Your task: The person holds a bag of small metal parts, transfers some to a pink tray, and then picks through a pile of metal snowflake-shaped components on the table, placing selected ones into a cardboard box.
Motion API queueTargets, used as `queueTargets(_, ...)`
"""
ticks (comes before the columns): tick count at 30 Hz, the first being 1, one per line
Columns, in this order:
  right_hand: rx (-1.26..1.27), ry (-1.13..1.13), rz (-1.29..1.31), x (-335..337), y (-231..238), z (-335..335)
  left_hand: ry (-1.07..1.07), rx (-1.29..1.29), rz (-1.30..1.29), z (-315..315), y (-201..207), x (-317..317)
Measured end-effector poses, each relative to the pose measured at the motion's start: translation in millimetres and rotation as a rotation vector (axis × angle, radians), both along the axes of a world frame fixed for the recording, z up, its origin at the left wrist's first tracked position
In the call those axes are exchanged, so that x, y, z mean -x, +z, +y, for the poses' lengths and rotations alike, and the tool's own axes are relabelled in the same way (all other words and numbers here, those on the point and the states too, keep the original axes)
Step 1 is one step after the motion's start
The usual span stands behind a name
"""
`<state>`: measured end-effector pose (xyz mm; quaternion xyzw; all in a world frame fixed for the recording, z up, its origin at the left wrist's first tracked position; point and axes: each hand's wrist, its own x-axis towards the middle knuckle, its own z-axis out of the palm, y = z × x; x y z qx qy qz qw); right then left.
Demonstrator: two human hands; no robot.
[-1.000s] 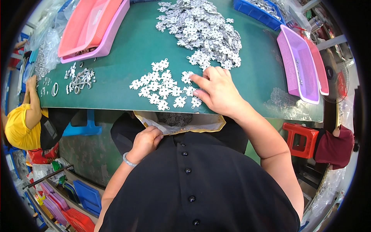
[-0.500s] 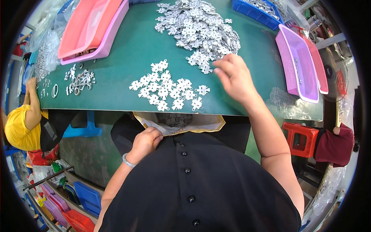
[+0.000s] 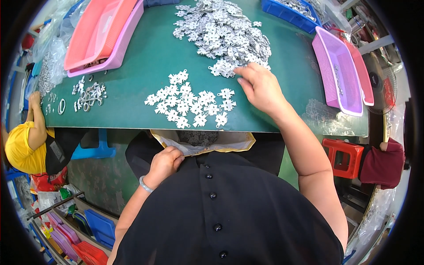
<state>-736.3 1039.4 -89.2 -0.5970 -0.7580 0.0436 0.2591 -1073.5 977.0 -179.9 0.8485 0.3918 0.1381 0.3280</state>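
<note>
A heap of small grey cross-shaped metal parts (image 3: 225, 33) lies at the far middle of the green table (image 3: 145, 53). My right hand (image 3: 263, 90) is at the heap's near edge, index finger stretched out to touch the parts there and thumb apart from it. Nearer to me, a loose group of the same parts (image 3: 182, 107) lies spread out in a single layer. On my lap, against the table edge, is an open bag (image 3: 234, 148) with a pale lining and yellow rim, holding a mass of dark grey pieces. My left hand (image 3: 165, 164) pinches its near rim.
Stacked pink baskets (image 3: 112, 48) stand at left, beside scattered rings and small metal parts (image 3: 92, 95). On the right are a purple basket (image 3: 338, 73) and a blue bin (image 3: 291, 15) of parts. A co-worker in yellow (image 3: 27, 143) sits left; a red stool (image 3: 343, 158) stands right.
My right hand has moved slightly left and nearer. One more part now lies at the right of the loose group. My left hand keeps its hold on the bag rim.
</note>
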Motion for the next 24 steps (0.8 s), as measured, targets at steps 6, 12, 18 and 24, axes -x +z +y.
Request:
queueTargets(6,0.087,-0.063,-0.031,10,0,17,0.009,0.018,0.004,-1,-3,1)
queueTargets(12,0.135,0.035,0.074,11,-4,15,0.018,0.006,0.000,-1,-3,1)
queueTargets(18,0.104,0.074,0.062,14,-5,1,0.010,-0.008,-0.006,-1,-3,1)
queueTargets(24,0.141,0.220,0.056,20,-2,-10,0.034,0.014,-0.008,0,-2,0)
